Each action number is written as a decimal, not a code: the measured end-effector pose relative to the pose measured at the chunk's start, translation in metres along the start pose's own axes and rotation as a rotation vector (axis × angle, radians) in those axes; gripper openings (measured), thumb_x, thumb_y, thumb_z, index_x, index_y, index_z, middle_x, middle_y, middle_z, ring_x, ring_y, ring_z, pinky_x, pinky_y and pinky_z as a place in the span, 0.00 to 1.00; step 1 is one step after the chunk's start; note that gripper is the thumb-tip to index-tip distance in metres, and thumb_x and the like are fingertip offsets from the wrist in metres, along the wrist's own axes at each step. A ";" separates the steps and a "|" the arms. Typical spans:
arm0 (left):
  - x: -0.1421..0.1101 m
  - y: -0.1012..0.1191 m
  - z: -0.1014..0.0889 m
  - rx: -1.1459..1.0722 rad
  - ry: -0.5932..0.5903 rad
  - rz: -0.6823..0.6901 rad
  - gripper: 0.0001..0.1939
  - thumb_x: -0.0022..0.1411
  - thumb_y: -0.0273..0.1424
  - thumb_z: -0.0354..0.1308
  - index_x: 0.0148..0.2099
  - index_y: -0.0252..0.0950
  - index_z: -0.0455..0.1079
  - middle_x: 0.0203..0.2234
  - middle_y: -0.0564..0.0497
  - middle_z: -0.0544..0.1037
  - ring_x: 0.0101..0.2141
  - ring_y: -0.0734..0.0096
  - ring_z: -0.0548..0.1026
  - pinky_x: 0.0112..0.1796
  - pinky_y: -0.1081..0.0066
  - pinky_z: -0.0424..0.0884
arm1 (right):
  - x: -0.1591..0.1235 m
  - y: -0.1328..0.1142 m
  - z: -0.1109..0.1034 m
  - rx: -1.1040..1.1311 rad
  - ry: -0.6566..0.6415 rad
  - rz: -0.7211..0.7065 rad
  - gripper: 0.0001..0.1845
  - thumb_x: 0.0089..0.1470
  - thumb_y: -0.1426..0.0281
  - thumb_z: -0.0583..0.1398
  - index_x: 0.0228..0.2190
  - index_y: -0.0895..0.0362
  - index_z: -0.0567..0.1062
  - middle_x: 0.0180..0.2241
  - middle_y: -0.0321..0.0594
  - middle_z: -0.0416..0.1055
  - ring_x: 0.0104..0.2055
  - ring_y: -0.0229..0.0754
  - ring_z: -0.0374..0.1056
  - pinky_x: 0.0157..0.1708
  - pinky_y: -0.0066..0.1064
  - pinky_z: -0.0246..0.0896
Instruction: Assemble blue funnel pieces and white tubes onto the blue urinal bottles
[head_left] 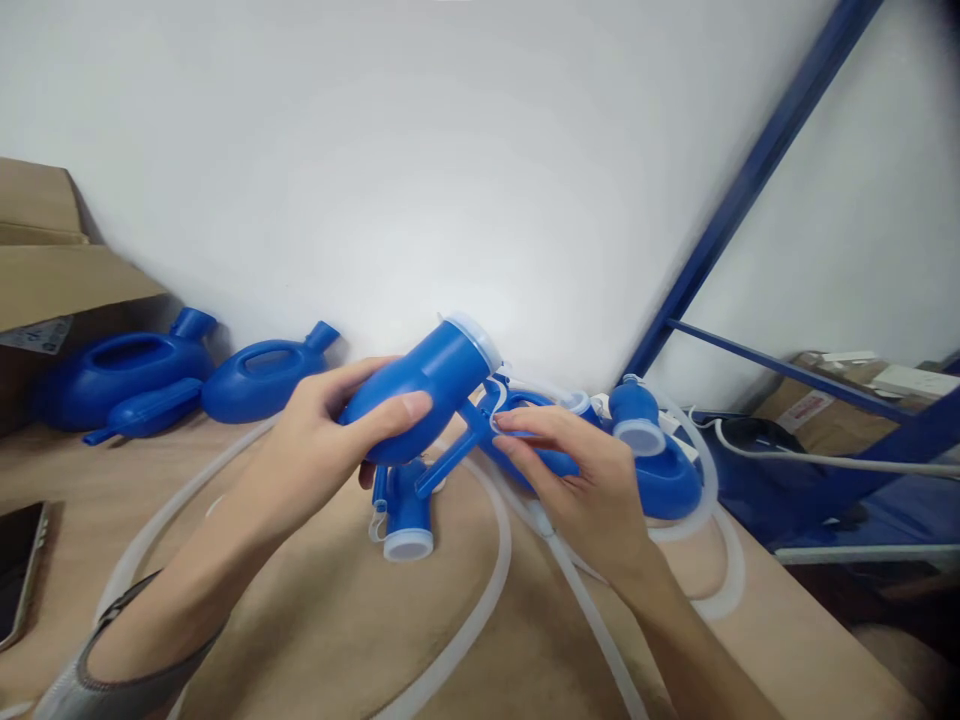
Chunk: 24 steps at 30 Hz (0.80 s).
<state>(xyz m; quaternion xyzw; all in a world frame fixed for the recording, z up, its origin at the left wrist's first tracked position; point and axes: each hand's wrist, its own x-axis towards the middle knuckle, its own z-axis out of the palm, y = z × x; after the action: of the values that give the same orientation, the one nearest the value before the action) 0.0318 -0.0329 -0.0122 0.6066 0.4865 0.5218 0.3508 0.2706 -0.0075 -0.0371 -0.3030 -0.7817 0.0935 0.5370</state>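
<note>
My left hand (337,415) is wrapped round a blue plastic urinal bottle (442,370), thumb on top. It is held tilted above the table, with its translucent white cap (476,335) at the upper right. A thin white strap (498,392) hangs beside the cap, and my right hand (577,455) pinches its lower end between thumb and fingers. Below the held bottle is another blue bottle part (409,510) with a white cap facing me. More blue bottles (667,485) lie behind and right of my right hand, partly hidden by it.
Two blue handled bottles (270,380) and a smaller blue piece (154,408) lie at the left, near a cardboard box (67,280). Clear white hoses (480,620) loop across the wooden table (300,620). A phone (19,570) lies far left; a blue metal frame (720,230) stands right.
</note>
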 end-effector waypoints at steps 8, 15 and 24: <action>-0.001 -0.006 0.005 -0.122 -0.139 -0.091 0.18 0.65 0.46 0.62 0.45 0.37 0.78 0.23 0.50 0.80 0.23 0.65 0.77 0.19 0.75 0.68 | -0.009 0.005 0.012 -0.021 0.171 -0.019 0.10 0.64 0.75 0.62 0.38 0.49 0.84 0.38 0.35 0.86 0.41 0.45 0.83 0.42 0.35 0.81; -0.003 -0.005 0.014 -0.159 -0.105 -0.085 0.17 0.63 0.45 0.65 0.46 0.38 0.77 0.24 0.53 0.80 0.20 0.69 0.75 0.19 0.75 0.70 | -0.008 0.002 0.010 0.085 0.127 0.076 0.08 0.63 0.71 0.64 0.39 0.48 0.84 0.39 0.35 0.85 0.42 0.46 0.83 0.42 0.35 0.82; 0.003 -0.011 0.013 -0.249 -0.085 -0.105 0.16 0.61 0.45 0.66 0.38 0.36 0.76 0.22 0.53 0.76 0.20 0.69 0.75 0.19 0.75 0.68 | -0.002 0.003 0.008 0.293 0.050 0.178 0.07 0.60 0.71 0.66 0.37 0.50 0.86 0.40 0.37 0.86 0.42 0.46 0.83 0.43 0.35 0.83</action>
<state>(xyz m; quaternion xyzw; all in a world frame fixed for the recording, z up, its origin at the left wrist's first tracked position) 0.0423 -0.0257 -0.0239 0.5537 0.4337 0.5332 0.4702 0.2651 -0.0045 -0.0433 -0.2918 -0.7163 0.2462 0.5841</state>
